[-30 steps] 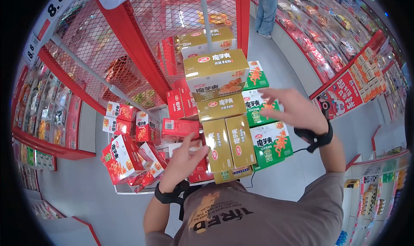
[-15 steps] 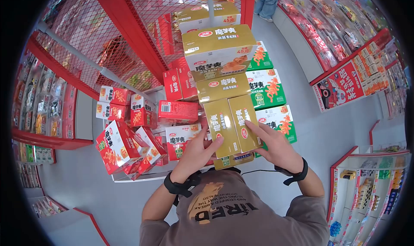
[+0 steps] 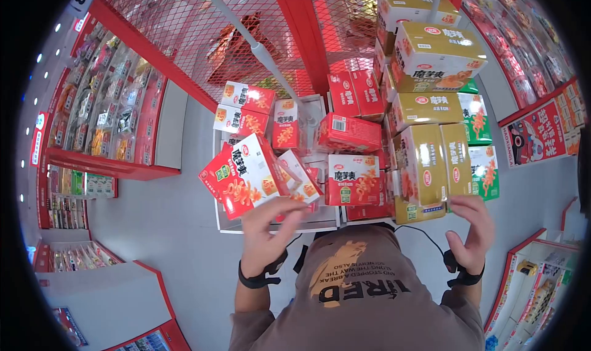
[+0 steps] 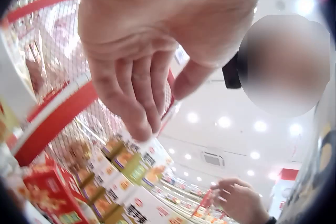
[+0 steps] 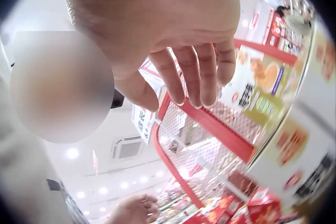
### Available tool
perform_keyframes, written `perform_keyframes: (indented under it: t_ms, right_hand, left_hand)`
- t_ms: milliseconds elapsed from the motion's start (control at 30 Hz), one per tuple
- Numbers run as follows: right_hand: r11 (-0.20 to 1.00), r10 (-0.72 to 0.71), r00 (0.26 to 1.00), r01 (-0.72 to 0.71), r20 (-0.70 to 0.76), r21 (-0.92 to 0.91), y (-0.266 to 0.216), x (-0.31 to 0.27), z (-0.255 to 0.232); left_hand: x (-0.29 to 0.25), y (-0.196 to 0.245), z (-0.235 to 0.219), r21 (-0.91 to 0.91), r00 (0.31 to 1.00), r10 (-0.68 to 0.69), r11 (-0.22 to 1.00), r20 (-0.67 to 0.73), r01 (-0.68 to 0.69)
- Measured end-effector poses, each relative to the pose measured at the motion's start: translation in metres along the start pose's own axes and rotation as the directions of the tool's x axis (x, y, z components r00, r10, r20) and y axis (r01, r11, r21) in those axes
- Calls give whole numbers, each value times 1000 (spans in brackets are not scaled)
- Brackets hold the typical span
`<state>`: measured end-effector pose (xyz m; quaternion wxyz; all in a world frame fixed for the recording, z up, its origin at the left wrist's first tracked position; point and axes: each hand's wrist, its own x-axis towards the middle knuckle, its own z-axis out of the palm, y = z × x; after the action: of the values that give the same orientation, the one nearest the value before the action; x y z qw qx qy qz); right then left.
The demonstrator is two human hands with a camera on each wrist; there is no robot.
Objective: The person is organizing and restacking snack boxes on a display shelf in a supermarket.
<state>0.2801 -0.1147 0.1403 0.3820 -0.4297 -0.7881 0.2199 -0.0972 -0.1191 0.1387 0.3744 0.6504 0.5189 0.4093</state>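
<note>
My left hand (image 3: pixel 266 233) hovers by the near edge of a tilted red-and-white snack box (image 3: pixel 249 174), overlapping its lower corner in the head view. Its fingers (image 4: pixel 142 85) hang loosely bent with nothing between them in the left wrist view. My right hand (image 3: pixel 473 235) is just off the near end of two gold boxes (image 3: pixel 421 160) lying side by side on the stack. In the right wrist view its fingers (image 5: pixel 191 74) are relaxed and hold nothing. A red-and-white box (image 3: pixel 354 180) stands between the hands, beside the gold stack.
More red boxes (image 3: pixel 349 131) lie jumbled in a white-edged display bin (image 3: pixel 277 229). Green-and-white boxes (image 3: pixel 483 169) stand right of the gold stack, and a larger gold box (image 3: pixel 438 55) tops its far end. Behind rises a red-framed mesh (image 3: pixel 305 40) with a grey pole (image 3: pixel 265 55).
The right hand came down from above the green boxes, and both hands touched the gold boxes. Now both are off them; the left hand has moved left to the red boxes. The head view has turned left.
</note>
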Motion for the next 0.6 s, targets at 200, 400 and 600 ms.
perform_keyframes:
  t_ms: [200,400,600]
  right_hand:
    - [954,230,943,-267,242,134,-39,54,106]
    - [964,202,979,-202,-16,-174,12,85,189]
    - [908,222,969,-245,-106,-339,51,126,235]
  left_hand:
    - [-16,-73,-74,276,827,6,944,-562,180]
    - [-15,-95,-71,-29,926,-247,968,-285,249]
    - [-14,-93,-79,-7,930,-283,957,-234,290]
